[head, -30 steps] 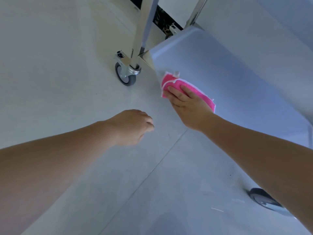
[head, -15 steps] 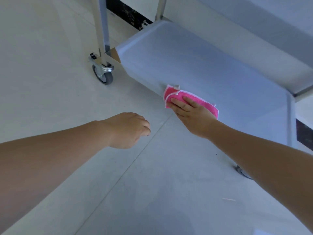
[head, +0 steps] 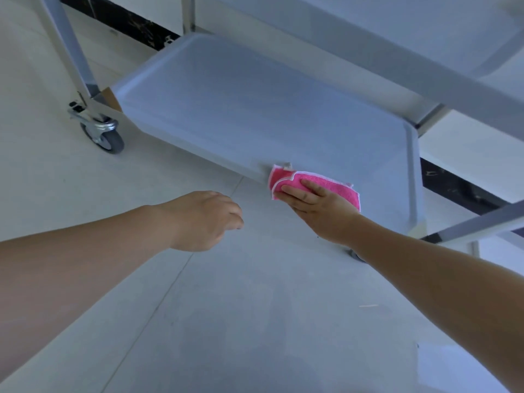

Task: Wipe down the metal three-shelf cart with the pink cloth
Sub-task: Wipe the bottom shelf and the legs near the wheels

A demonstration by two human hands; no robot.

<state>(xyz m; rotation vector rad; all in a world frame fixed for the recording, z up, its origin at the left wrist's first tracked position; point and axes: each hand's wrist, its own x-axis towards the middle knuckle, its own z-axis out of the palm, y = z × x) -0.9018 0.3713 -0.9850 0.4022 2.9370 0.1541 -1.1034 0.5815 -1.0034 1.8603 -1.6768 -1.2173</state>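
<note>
We see the right hand [head: 317,204] pressing the folded pink cloth [head: 312,184] with flat fingers against the front edge of the cart's bottom shelf [head: 255,109]. The left hand [head: 204,219] hovers over the tiled floor [head: 255,321], loosely curled, holding nothing.

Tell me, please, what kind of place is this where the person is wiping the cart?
Probably indoors, in a kitchen, clinic or other service room; I cannot tell which. The floor has large pale tiles, a dark baseboard runs along the wall, and the metal cart rolls on a caster.
</note>
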